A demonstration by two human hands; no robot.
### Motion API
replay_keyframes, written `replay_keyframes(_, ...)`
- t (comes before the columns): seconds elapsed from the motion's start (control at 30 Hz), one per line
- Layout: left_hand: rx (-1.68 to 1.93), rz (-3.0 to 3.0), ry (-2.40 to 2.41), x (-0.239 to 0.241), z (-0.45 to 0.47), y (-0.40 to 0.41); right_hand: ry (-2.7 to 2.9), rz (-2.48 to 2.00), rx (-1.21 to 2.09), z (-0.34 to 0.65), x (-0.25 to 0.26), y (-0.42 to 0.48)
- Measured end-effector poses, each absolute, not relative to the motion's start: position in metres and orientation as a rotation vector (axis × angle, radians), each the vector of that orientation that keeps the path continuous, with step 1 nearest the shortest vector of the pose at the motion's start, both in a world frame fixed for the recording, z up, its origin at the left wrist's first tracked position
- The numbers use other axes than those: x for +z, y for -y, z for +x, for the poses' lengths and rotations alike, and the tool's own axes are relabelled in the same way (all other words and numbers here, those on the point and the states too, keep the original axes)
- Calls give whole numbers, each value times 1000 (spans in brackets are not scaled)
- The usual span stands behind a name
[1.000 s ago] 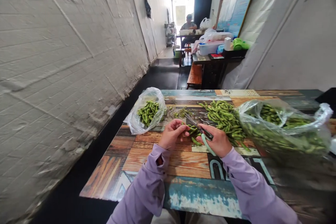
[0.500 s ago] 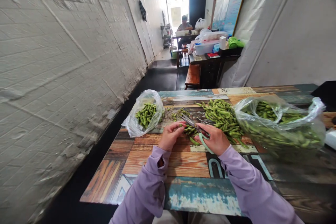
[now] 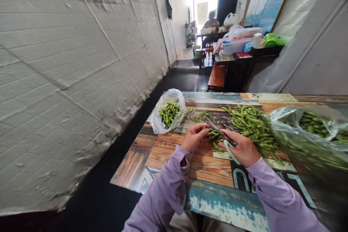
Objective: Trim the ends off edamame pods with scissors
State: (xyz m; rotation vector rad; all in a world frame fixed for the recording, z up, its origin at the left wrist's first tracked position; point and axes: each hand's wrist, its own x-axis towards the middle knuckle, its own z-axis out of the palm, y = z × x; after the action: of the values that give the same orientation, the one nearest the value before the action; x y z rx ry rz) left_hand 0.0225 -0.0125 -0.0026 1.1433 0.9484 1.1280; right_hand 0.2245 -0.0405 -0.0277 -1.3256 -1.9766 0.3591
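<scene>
My right hand (image 3: 243,148) is closed round the pale green handles of a pair of scissors (image 3: 217,128), its blades pointing up and left. At the blade tips, the thumb and fingers of my left hand (image 3: 194,137) pinch a green edamame pod (image 3: 206,127), mostly hidden by the fingers. Beyond the scissors lies a small heap of trimmed bits (image 3: 202,116). A large pile of edamame pods (image 3: 251,121) spreads on the table past my right hand, and a few loose pods reach under the scissors.
A clear plastic bag (image 3: 179,116) holding pods stands open at the left. Another, bigger bag (image 3: 288,134) full of pods is at the right. Both rest on the patchwork wood-pattern table (image 3: 168,159). Farther back are a bench (image 3: 216,76), a loaded table and a seated person (image 3: 211,21).
The whole view has swung left, so everything sits farther right in the picture. Both hands keep nearly the same pose at the scissors and pod.
</scene>
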Motion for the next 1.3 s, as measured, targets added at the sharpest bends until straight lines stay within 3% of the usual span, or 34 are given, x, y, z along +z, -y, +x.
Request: replay_keyframes(1.3,1052,1519,-1003,-4,23,11,2132,-1274,459,227,-25,40)
